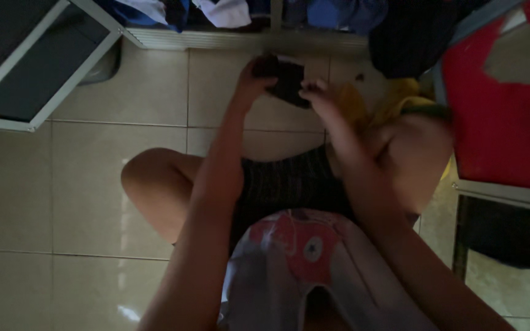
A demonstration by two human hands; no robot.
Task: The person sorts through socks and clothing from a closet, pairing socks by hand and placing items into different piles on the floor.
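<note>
I sit on a tiled floor and hold a small dark piece of cloth [286, 83] out in front of me with both hands. My left hand [254, 75] grips its left end and my right hand [315, 93] grips its right side. The cloth hangs just in front of a low white frame [216, 38] holding a pile of clothes [228, 11]. What kind of garment the dark cloth is cannot be made out in the dim light.
A yellow cloth [394, 101] lies beside my right knee. A red mat or bag [504, 116] stands to the right, with a dark mat [504, 236] below it. A white-framed dark panel [29, 67] lies at the upper left on beige floor tiles [62, 196].
</note>
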